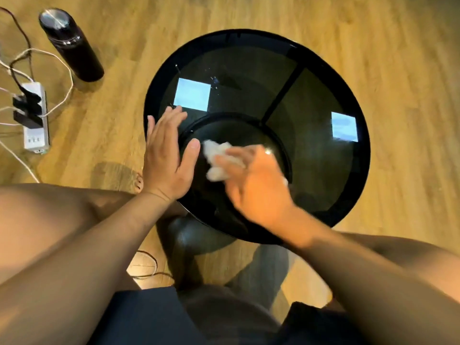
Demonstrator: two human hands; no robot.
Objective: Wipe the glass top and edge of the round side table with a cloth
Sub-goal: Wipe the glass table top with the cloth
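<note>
- The white cloth (218, 162), crumpled, lay on the near-left part of the round glass tabletop (321, 78), just right of the thumb of our left hand.
- Our right hand (256, 188) covered the cloth from the right. Its fingers (232, 156) curled over the cloth and gripped it against the glass. The hand was blurred, so we could not make out the single fingers.
- Our left hand (165, 158) rested flat on the left edge of the tabletop, palm down. Its fingers were straight, spread and holding nothing.
- Two pale square reflections (192, 94) showed on the dark glass, one at the left and one at the right. A dark lower ring and a strut showed through it.
- A black bottle (71, 44) with a silver cap stood on the wooden floor (398, 58), well left of the tabletop.
- A white power strip (36, 120) with black plugs and white cables (62, 68) lay at the far left.
- Our bare knees framed the lower corners.
</note>
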